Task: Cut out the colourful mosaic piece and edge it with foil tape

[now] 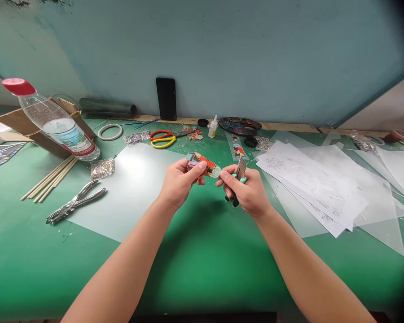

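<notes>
A small painted cut-out piece (207, 165), red, orange and teal with a pale rounded end, is pinched in my left hand (180, 179) above the green table. My right hand (249, 188) is closed round a utility knife (241, 167) with a black and mint-green handle, its blade pointing up. The thumb and index finger of that hand are at the pale end of the piece; whether they grip it I cannot tell. Part of the knife handle is hidden behind the fingers. A translucent plastic sheet (131, 193) lies on the table to the left.
At left stand a water bottle (65, 130) and a cardboard box (11, 117), near wooden sticks (52, 179) and a hole punch (74, 204). Behind lie scissors (164, 139), a glue bottle (213, 127) and an upright phone (166, 98). Drawn-on paper sheets (309, 184) overlap at right.
</notes>
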The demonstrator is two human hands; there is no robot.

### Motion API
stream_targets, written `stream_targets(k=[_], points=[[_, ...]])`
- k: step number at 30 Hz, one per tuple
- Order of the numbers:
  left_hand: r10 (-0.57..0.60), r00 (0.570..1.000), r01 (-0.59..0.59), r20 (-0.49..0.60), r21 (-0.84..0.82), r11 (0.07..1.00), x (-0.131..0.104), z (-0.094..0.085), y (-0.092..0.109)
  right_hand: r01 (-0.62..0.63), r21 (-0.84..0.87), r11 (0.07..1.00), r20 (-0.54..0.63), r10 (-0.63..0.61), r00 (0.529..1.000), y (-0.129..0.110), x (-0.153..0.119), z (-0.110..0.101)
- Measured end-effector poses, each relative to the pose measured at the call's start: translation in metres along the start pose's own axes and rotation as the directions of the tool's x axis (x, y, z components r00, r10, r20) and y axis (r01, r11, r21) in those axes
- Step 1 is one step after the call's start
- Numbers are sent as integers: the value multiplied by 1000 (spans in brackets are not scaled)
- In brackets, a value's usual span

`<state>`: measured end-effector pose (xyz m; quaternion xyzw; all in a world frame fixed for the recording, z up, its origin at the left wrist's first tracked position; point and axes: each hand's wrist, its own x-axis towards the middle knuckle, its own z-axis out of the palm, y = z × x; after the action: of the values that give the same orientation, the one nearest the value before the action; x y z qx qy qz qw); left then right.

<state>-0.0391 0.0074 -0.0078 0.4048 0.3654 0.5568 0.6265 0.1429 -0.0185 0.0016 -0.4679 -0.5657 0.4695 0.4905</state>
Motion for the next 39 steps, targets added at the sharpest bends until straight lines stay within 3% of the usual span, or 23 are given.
stream_targets(k=[6, 10, 14, 19, 24, 29, 36, 39], points=[[-44, 998, 43, -48, -28, 999, -2, 4, -1, 2, 133, 991, -161, 19, 987, 7, 6, 2], [-46, 997, 46, -59, 2, 999, 0, 1, -2, 27, 134, 991, -104, -13, 994, 8, 6, -2], [-30, 998, 32, -51, 55, 998, 0, -2, -4, 11, 20, 1000, -36, -10, 999, 4, 3, -2], [0, 999, 5, -40, 111, 994, -3, 0, -5, -2, -28, 1000, -61, 0, 998, 0, 2, 2], [-10, 998, 7, 57, 52, 999, -8, 8, -9, -10, 12, 1000, -105, 11, 994, 0, 1, 5], [-59, 995, 57, 75, 34, 998, -8, 9, -11, -10, 69, 998, -26, 12, 1000, -1, 2, 2], [-176, 969, 196, 172, -104, 975, -7, 8, -9, -207, 384, 900, 177, 149, 973, 5, 3, 0], [-175, 974, 187, 143, -75, 980, -6, 8, -9, -216, 414, 884, 173, 157, 972, 6, 3, 1]])
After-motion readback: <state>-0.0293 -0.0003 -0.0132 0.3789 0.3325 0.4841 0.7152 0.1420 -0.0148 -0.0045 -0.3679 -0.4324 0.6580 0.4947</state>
